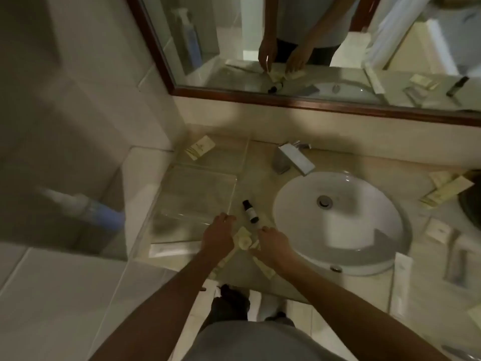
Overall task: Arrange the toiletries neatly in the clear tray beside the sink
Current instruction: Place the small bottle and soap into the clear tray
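Observation:
A clear tray [166,194] lies on the counter left of the white sink [341,220]; nothing is inside it. A small dark bottle [250,211] lies on its side between tray and sink. Just below it sits a pile of cream packets [243,239]. My left hand [218,234] rests at the pile's left edge, by the tray's near right corner, fingers curled. My right hand [273,242] touches the pile's right side. Whether either hand grips a packet is unclear. A cream sachet [200,147] lies behind the tray. A white tube [171,250] lies at the tray's front.
The faucet [291,158] stands behind the sink. More packets [446,191] and sachets [438,230], and a long white packet [402,285], lie right of the sink. A pump bottle [83,207] stands beyond the counter's left wall. A mirror [312,48] hangs above.

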Demonstrator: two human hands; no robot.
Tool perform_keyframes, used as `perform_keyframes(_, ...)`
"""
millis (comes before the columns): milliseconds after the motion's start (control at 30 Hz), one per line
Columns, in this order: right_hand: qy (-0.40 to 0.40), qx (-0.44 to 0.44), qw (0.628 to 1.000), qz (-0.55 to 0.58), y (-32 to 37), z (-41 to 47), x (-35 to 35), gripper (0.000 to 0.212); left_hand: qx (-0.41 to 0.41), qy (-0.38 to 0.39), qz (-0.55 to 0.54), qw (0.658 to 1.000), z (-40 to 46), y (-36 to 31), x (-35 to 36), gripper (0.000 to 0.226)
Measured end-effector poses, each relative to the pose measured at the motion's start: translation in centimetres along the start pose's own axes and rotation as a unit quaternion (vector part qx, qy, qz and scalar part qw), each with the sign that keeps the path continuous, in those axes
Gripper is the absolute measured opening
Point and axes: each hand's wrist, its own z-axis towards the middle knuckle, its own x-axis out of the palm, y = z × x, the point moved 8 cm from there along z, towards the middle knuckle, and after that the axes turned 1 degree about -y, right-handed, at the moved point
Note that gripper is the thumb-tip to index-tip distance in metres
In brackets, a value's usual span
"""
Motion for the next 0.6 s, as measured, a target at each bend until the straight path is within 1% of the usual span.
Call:
perform_keyframes(67, 0.016, 0.026, 0.999, 0.045, 1.4, 0.9, 1.4, 0.039, 0.000, -0.008, -0.010, 1.000, 0.7, 0.7, -0.5, 0.059)
perform_keyframes(133, -0.002, 0.032, 0.999, 0.031, 2.6, 1.4, 2.2, 0.035, 0.016, -0.002, -0.006, 1.000, 1.2, 1.1, -0.4, 0.057)
perform_keyframes(167, -0.015, 0.032, 0.999, 0.021, 2.9, 1.7, 2.5, 0.035, 0.023, -0.002, -0.022, 0.999, 1.6, 1.5, -0.3, 0.056)
perform_keyframes(233, -0.036, 0.021, 0.999, 0.035, 3.1, 2.3, 2.9, 0.038, 0.035, -0.003, -0.053, 0.998, 2.5, 2.2, -0.3, 0.055)
perform_keyframes(333, -0.031, 0.001, 0.998, 0.046, 3.1, 2.7, 3.6, 0.048, 0.054, -0.001, -0.062, 0.997, 3.9, 2.6, -0.2, 0.055)
perform_keyframes(433, -0.051, 0.044, 0.996, 0.051, 2.0, 2.7, 3.8, 0.056, 0.069, 0.003, -0.063, 0.996, 5.3, 2.6, -0.1, 0.055)
perform_keyframes(500, -0.066, 0.047, 0.996, 0.043, 2.2, 2.7, 4.0, 0.053, 0.079, 0.009, -0.054, 0.995, 6.1, 2.3, 0.0, 0.053)
perform_keyframes(600, -0.079, 0.041, 0.995, 0.041, 2.9, 2.8, 3.7, 0.044, 0.095, 0.012, -0.044, 0.994, 7.5, 1.4, 0.4, 0.045)
